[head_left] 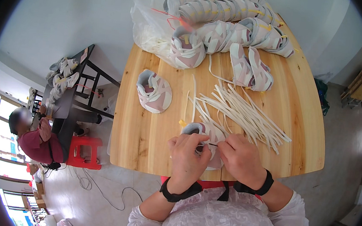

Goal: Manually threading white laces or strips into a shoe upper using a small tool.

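Your white lacy sleeves and both black wristbands sit closest to the lens, and just beyond them your two hands meet over a small pink-and-white shoe (207, 137) at the near edge of the desk (140, 131). Your left hand (187, 154) is curled around the shoe's near side, gripping it; your right hand (240, 158) is pinched shut on a thin dark tool or lace tip (212, 144) bridging the gap between the hands. It is too small to tell which.

Watch the edge: the shoe lies so near the 6 o'clock rim that a hard tug could pull it off onto the floor. If that thin thing is pointed, a slip would send it into your left fingers, which lie right in its line.

At 1 o'clock from your hands, flat white laces (241, 109) fan out loosely, overlapping; dragging one out could snag and scatter the rest. A second shoe (154, 91), soft and padded with white straps, rests alone at 11 o'clock. Farther off at 12 o'clock, a curved row of shoes (228, 18) leans together beside a crinkly clear plastic bag (150, 24), close to the far rim. The wood is pale, smooth and grained.
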Motion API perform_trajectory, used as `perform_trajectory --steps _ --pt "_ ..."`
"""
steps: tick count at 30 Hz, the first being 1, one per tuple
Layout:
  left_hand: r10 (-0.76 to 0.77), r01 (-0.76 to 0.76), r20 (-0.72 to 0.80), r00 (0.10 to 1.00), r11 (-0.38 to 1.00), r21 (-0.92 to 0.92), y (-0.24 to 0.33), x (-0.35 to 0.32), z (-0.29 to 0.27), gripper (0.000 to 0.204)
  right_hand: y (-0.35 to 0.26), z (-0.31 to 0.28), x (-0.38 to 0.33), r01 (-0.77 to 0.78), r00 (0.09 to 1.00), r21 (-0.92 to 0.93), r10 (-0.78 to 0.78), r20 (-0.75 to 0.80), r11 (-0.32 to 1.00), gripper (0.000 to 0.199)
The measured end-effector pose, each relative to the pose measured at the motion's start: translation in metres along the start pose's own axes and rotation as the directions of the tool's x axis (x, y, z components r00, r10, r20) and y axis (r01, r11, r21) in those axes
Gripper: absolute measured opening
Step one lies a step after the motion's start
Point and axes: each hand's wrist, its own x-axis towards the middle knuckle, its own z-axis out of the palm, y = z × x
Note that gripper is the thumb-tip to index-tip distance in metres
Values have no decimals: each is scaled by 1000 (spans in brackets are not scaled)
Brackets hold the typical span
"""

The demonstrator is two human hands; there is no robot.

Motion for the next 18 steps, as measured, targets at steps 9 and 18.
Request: perform_trajectory --steps 9,18 --pt "74 -70 -113 991 997 35 -2 -1 6 24 -4 2 2 110 993 -162 -101 63 981 14" --pt "114 -108 -97 989 992 71 -9 1 6 24 -5 10 4 56 998 -113 -54 22 992 12"
